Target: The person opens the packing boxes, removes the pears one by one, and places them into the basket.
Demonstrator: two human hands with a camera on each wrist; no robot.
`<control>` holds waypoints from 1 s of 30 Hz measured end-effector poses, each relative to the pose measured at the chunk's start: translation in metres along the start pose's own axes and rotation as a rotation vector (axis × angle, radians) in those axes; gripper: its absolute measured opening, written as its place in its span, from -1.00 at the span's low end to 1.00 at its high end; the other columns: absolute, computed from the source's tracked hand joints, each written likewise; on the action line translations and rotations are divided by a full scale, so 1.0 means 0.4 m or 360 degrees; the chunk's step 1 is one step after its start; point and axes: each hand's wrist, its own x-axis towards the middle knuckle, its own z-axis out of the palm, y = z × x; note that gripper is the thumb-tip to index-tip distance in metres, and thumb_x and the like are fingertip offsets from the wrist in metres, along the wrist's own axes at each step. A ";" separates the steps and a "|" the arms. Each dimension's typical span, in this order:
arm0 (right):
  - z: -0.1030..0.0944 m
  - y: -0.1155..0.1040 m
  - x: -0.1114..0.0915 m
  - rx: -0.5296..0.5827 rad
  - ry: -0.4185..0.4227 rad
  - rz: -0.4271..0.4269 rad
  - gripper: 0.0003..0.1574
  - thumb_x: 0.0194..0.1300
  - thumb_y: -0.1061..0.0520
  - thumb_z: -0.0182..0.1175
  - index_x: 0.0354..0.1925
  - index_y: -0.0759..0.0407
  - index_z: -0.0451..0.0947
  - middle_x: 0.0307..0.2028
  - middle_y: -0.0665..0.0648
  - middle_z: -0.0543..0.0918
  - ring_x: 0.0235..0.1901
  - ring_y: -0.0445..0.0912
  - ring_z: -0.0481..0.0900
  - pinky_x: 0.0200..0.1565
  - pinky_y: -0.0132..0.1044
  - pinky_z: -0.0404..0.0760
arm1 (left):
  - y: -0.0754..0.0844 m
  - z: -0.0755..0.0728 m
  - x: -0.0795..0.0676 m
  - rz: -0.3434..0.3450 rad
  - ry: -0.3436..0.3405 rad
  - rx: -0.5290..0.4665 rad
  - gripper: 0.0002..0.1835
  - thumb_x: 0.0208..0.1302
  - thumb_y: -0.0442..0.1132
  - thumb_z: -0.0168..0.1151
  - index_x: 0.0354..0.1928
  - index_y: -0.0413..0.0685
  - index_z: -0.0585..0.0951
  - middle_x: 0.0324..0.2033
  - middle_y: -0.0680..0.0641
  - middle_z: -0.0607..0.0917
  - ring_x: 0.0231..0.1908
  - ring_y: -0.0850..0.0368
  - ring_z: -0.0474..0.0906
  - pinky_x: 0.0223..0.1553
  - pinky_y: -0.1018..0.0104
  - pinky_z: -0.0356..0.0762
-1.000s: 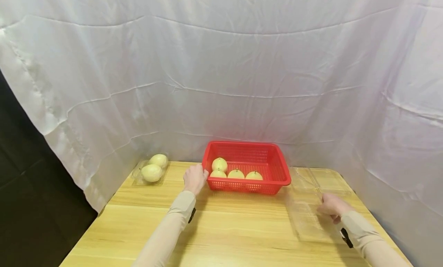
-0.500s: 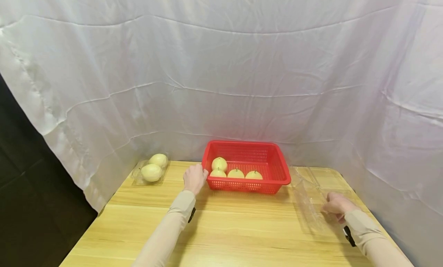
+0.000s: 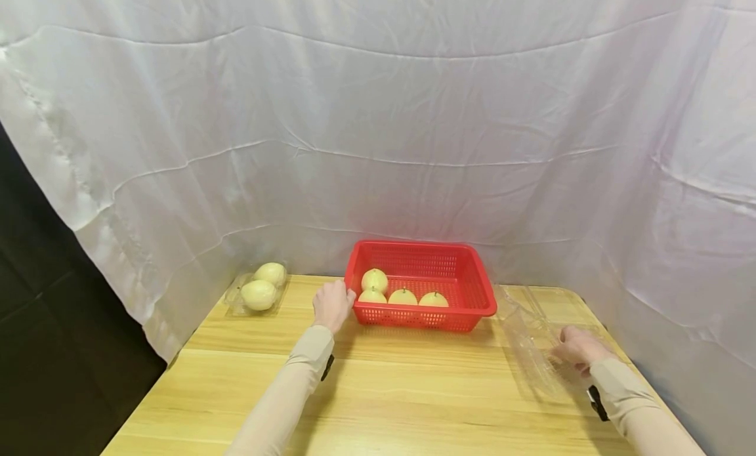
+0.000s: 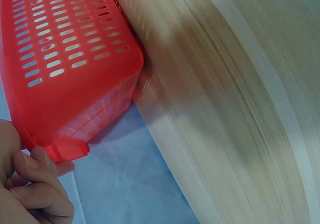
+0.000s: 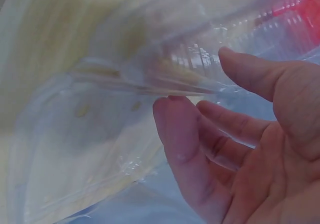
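A red plastic basket stands at the back middle of the table with several pale yellow pears inside. My left hand grips its left rim; the left wrist view shows curled fingers at the basket corner. At the right, a clear plastic clamshell box has one half raised at a tilt. My right hand is beside that raised half. In the right wrist view, the index fingertip touches a clear edge from below, while the thumb stands apart from the fingers.
Two more pears sit in a clear clamshell at the table's back left. The wooden table ends at a pale curtain behind and at both sides. Dark cloth hangs at far left.
The loose half of the right clamshell has gone from low and blurred to tilted upright. My right hand has shifted slightly right. My left hand and the basket have stayed put.
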 end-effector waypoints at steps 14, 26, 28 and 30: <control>-0.041 -0.099 0.025 -0.0328 0.0426 -0.0278 -0.69 0.32 0.02 0.08 -0.31 0.23 0.61 -0.37 0.25 0.67 -0.44 0.06 0.59 -0.47 -0.03 0.49 | 0.000 0.002 0.000 0.0010 0.0009 0.0018 -0.71 0.19 -0.18 0.21 -0.66 -0.07 0.50 -0.68 -0.11 0.57 -0.60 -0.11 0.56 -0.64 0.07 0.46; -0.040 -0.278 0.034 -0.0270 0.0548 -0.0415 -0.72 0.29 0.02 0.14 -0.28 0.17 0.68 -0.33 0.20 0.74 -0.38 0.10 0.67 -0.46 0.02 0.52 | -0.001 0.004 0.001 0.0020 0.0026 0.0014 -0.69 0.21 -0.20 0.23 -0.67 -0.07 0.48 -0.68 -0.10 0.56 -0.59 -0.12 0.57 -0.62 0.06 0.48; -0.035 -0.304 0.035 -0.0263 0.0505 -0.0436 -0.75 0.28 0.03 0.15 -0.29 0.15 0.68 -0.34 0.17 0.74 -0.37 0.08 0.67 -0.45 0.02 0.52 | -0.001 0.004 -0.001 0.0021 0.0029 0.0016 -0.69 0.22 -0.20 0.23 -0.67 -0.08 0.49 -0.68 -0.11 0.57 -0.59 -0.13 0.58 -0.63 0.06 0.48; -0.029 -0.329 0.035 -0.0270 0.0467 -0.0463 -0.78 0.27 0.03 0.18 -0.29 0.12 0.69 -0.36 0.12 0.75 -0.35 0.06 0.68 -0.41 0.04 0.53 | 0.000 0.005 -0.003 0.0027 0.0027 0.0029 -0.69 0.24 -0.19 0.21 -0.65 -0.09 0.51 -0.66 -0.12 0.58 -0.58 -0.14 0.59 -0.63 0.06 0.48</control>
